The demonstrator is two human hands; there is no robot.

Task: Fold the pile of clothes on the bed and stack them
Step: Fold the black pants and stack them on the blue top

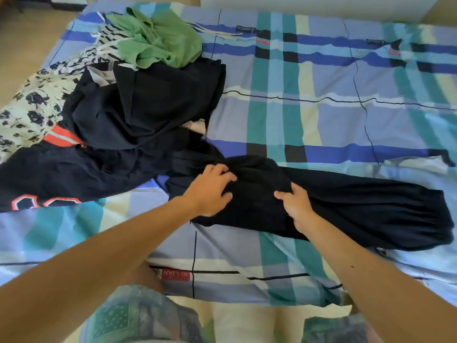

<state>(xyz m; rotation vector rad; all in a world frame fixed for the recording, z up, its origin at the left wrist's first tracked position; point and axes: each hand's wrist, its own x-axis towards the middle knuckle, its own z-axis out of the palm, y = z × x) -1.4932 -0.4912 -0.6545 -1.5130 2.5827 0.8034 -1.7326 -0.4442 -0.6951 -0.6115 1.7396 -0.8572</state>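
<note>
A dark navy garment (358, 211) lies stretched across the plaid bedsheet (321, 115), running from the middle to the right. My left hand (210, 191) rests on its bunched left end with fingers spread. My right hand (296, 204) pinches a fold of the same garment between thumb and fingers. The pile of clothes (138, 102) sits at the left: dark navy pieces in the middle, a green shirt (158, 38) on top at the back, a floral white cloth (29, 107) at the far left, and a navy jersey with red-outlined numbers (44, 174) in front.
The bed's near edge runs along the bottom, with my patterned shorts (138, 318) below it. Floor shows at the upper left. The sheet's right and far parts hold only a small white cloth (420, 163) at the right edge.
</note>
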